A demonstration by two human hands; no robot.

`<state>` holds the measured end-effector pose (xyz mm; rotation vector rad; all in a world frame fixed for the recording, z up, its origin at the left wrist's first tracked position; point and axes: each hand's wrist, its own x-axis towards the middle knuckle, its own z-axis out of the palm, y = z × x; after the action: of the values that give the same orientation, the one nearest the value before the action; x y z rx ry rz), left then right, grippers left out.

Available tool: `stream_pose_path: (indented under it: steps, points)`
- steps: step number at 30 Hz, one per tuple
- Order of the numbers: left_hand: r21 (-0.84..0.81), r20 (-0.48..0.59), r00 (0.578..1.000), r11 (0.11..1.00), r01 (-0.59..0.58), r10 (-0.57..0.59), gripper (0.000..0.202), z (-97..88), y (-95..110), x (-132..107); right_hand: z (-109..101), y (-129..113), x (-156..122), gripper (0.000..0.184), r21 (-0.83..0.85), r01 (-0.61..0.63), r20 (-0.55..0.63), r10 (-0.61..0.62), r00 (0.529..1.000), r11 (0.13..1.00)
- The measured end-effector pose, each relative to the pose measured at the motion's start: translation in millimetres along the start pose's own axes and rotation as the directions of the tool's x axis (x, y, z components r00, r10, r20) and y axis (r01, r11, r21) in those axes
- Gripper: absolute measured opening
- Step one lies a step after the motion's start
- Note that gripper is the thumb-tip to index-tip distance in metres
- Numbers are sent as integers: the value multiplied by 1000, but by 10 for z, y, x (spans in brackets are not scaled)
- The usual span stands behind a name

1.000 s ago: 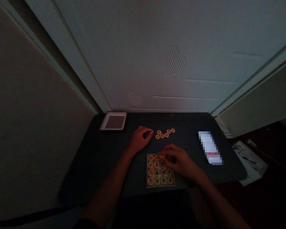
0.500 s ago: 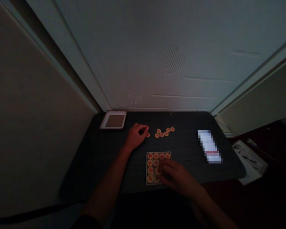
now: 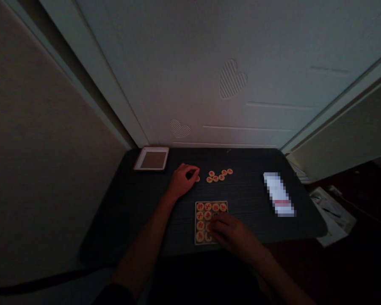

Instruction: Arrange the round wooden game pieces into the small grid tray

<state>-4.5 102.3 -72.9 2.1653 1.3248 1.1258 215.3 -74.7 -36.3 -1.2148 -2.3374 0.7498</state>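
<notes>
My left hand (image 3: 183,181) rests on the dark table with fingers curled into a pinch. Beside its fingertips lies a round Chinese chess piece (image 3: 197,179), partly hidden. Whether the pinch holds anything does not show. Over the right part of a shallow square box (image 3: 195,224) is my right hand (image 3: 231,231), its bent fingers closed at a Chinese chess piece (image 3: 208,226) in the box. Rows of round pale pieces with mostly red characters fill the visible part; my hand hides the lower right. Several loose pieces (image 3: 215,178) lie in a cluster beyond the box.
A white-bordered tray or lid (image 3: 139,163) lies at the table's far left corner. A phone-like bright, pixelated rectangle (image 3: 278,195) is on the right side. Behind the table (image 3: 247,203) stands a white panel with hearts (image 3: 233,79). A white box (image 3: 333,216) sits lower right.
My right hand has shifted slightly left over the box, its fingers covering more of the piece in the second column. My left hand stays nearly where it was; the loose pieces are unmoved.
</notes>
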Motion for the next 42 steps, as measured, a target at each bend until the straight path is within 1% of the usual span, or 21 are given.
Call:
stream_pose_path:
  steps: [4,9,14,24,26,29,32,36,39,42]
  points:
    - [-5,-3,1000,1000,-1,1,13,3,-2,-2,-14,-12,3,18,9,17,-10,-17,1000,1000]
    - [5,-6,1000,1000,3,-3,14,12,-11,-1,-30,-28,-4,19,-21,5,-5,-5,1000,1000]
    - [4,-3,1000,1000,20,-20,15,11,-19,2,5,12,-20,19,-19,-3,-40,2,999,1000]
    - [5,8,1000,1000,15,-15,15,7,-24,1,31,36,-30,19,-8,-6,-41,5,999,1000]
    - [4,30,999,1000,12,-12,15,-8,-17,7,42,40,-33,19,-10,-11,-46,10,999,1000]
    - [0,90,996,1000,-11,11,17,-67,-15,17,43,42,-45,22,-7,-3,-52,2,999,1000]
    - [1,152,987,999,-51,51,20,-153,-41,16,19,62,-64,26,-4,-3,-102,2,995,1000]
    - [17,211,977,999,-44,40,30,-251,-92,-8,-47,146,-63,26,-13,-36,-208,32,978,999]
    - [31,252,967,998,-50,41,33,-275,-103,-25,-100,232,-38,23,-19,-59,-299,50,953,998]
    - [47,282,958,996,-70,54,30,-260,-103,-36,-132,304,-21,27,-32,-74,-338,59,939,997]
